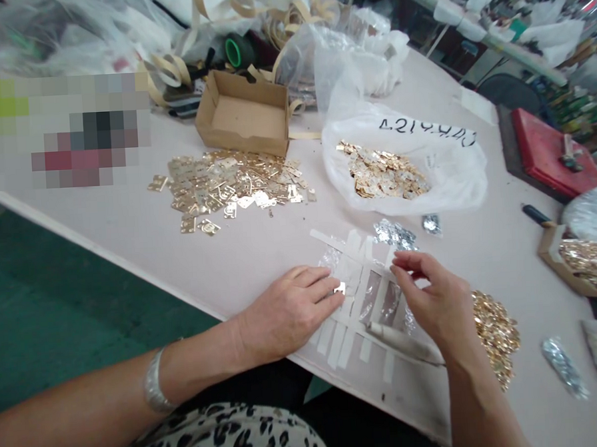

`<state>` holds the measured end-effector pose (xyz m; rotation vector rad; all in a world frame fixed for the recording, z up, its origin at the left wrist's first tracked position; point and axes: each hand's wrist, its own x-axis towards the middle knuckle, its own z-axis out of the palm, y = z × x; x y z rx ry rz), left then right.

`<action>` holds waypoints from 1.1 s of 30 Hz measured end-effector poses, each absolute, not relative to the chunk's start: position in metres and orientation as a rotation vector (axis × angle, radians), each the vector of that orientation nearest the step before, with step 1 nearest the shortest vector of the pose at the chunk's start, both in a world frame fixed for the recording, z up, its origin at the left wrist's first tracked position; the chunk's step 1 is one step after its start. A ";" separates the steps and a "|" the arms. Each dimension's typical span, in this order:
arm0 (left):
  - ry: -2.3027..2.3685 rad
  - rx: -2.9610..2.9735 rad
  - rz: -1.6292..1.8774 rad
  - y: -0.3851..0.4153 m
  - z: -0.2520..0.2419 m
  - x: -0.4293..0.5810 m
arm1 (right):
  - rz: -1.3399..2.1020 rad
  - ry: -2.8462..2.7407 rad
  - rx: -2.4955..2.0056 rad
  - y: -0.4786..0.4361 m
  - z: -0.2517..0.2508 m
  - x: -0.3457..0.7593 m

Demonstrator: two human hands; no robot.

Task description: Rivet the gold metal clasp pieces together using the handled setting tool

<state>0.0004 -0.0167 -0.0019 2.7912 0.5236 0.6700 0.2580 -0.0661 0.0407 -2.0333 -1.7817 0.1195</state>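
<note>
My left hand lies flat on a lattice of white tape strips stuck to the table, with a small shiny metal piece at its fingertips. My right hand hovers over the lattice's far right side, fingertips drawn together. Whether they pinch something small is hidden. Clear plastic packets show under the strips. A white tape-wrapped tool lies under my right palm. Loose gold metal plates spread beyond the lattice, and a white plastic bag holds more gold pieces.
An open cardboard tray stands behind the gold plates. Gold bits heap to the right, near silver packets. A red case sits at the far right. Plastic and tan strips crowd the back. The table's near edge runs past my left arm.
</note>
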 end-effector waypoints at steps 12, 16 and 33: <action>0.511 2.794 0.677 -0.016 -0.002 0.000 | -0.295 -2.413 -1.847 -0.001 0.026 0.263; 0.510 2.800 0.695 -0.015 -0.001 0.000 | -0.349 -2.456 -1.943 0.004 0.031 0.258; 0.502 2.860 0.703 -0.016 0.000 -0.001 | 1.243 -1.315 -1.776 -0.058 0.030 0.208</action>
